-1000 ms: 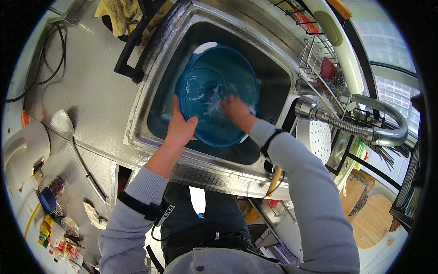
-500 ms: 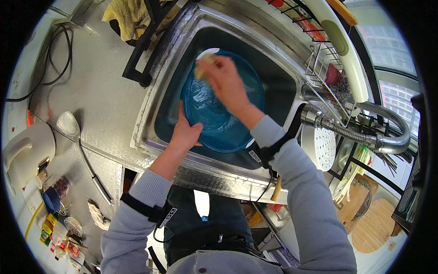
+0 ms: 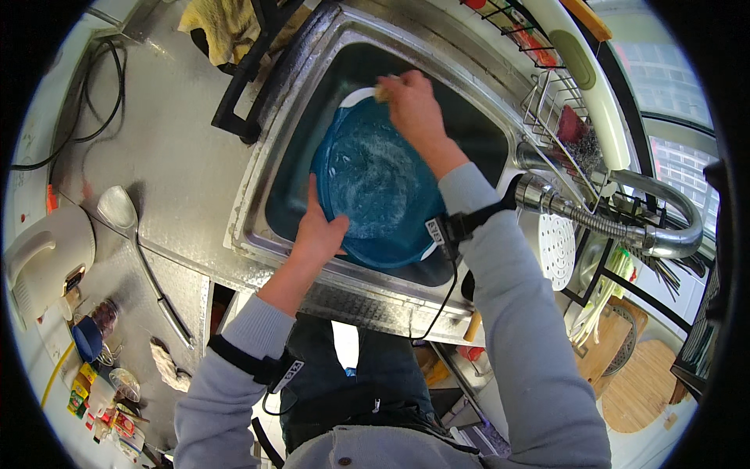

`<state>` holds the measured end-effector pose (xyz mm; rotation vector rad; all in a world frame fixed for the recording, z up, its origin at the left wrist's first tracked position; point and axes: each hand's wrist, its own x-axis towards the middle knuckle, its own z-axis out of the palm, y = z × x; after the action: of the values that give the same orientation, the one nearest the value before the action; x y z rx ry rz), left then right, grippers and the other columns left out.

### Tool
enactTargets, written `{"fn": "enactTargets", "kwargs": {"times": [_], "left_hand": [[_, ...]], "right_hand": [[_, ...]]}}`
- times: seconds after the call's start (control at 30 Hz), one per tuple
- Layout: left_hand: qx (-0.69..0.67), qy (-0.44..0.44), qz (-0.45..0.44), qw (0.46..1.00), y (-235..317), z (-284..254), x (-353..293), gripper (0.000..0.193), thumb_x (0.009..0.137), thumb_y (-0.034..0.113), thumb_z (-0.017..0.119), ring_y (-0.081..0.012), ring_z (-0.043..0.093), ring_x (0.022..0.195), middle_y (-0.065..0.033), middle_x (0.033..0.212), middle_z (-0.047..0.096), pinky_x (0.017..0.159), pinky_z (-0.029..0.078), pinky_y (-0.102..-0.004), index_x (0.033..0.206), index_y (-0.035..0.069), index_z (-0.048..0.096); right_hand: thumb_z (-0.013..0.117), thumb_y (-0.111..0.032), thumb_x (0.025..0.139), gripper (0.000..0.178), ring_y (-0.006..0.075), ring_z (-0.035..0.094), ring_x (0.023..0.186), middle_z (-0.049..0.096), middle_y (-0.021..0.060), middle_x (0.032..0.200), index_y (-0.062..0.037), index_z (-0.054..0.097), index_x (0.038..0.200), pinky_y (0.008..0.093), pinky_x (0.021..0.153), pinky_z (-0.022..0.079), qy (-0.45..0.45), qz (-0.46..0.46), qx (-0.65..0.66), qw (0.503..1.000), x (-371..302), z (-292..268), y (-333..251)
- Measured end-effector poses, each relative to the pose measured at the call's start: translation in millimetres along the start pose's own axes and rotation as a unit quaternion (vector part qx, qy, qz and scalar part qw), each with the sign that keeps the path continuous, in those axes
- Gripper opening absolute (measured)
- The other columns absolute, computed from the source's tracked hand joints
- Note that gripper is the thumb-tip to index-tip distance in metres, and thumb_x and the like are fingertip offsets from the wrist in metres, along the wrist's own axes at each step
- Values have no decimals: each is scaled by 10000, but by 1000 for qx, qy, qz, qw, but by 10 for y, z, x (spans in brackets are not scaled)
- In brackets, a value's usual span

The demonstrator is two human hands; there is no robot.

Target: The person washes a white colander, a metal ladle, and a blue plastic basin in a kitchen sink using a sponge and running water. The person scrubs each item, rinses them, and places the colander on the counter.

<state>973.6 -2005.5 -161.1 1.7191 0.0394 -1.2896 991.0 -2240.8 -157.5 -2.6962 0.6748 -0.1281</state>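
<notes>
A round blue basin (image 3: 426,215) with white patches on its rim sits inside the metal sink (image 3: 301,184). Shallow, swirling water with bubbles covers its bottom. At the basin's near left side my left hand (image 3: 316,234) grips the rim, thumb toward the inside and fingers along the outer wall. My right hand (image 3: 416,105) is at the far rim, beside a white patch. Its fingers close on a small beige-yellow piece (image 3: 383,91), perhaps a sponge; most of it is hidden by the fingers.
A curved metal faucet (image 3: 609,227) reaches in from the right. Beside the sink's left edge stands a black metal frame (image 3: 234,105). A metal ladle (image 3: 141,242) lies on the left counter. At the right are a wire rack (image 3: 562,117), a white perforated item (image 3: 556,250) and wooden boards (image 3: 641,383).
My right hand has moved right and farther away, from over the basin to its far rim. The basin has shifted slightly toward me, and its water looks more stirred. My left hand stays on the rim.
</notes>
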Motion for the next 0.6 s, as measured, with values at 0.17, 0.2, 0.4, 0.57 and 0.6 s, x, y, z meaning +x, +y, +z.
{"fn": "enactTargets", "kwargs": {"times": [0.17,0.2,0.4,0.57,0.6], "left_hand": [[66,2,28,997,17,65,7,934,823,57,539,-363,668,898,-295,1204,569,653,599,-419,1528,156,-65],[105,3,36,994,44,84,10,935,821,60,540,-356,673,874,-293,1174,587,642,597,-407,1528,148,-66],[100,-14,21,995,143,78,-1,930,833,86,550,-319,684,827,-284,1119,619,589,585,-372,1530,140,-63],[43,-10,-11,999,106,43,31,935,844,85,554,-328,681,858,-281,1135,610,622,601,-383,1527,166,-78],[41,-12,-10,999,103,43,33,937,845,83,552,-332,680,866,-280,1140,608,632,605,-388,1526,171,-86]], "right_hand": [[586,-14,830,407,328,524,1097,542,146,1164,-207,660,1182,411,881,515,46,-206,39,977,-84,138,-194],[585,22,772,435,318,518,1086,532,126,1134,-188,650,1148,404,864,516,54,-278,95,954,-166,223,-335],[611,51,798,428,316,542,1073,500,132,1167,-123,559,1185,356,887,487,218,-126,246,936,-33,182,-222],[652,52,751,483,335,531,1085,500,143,1155,-123,546,1189,371,879,488,268,-9,274,923,-430,226,256],[652,44,754,480,346,531,1086,502,148,1157,-123,546,1192,385,877,490,228,6,227,947,-532,281,345]]}}
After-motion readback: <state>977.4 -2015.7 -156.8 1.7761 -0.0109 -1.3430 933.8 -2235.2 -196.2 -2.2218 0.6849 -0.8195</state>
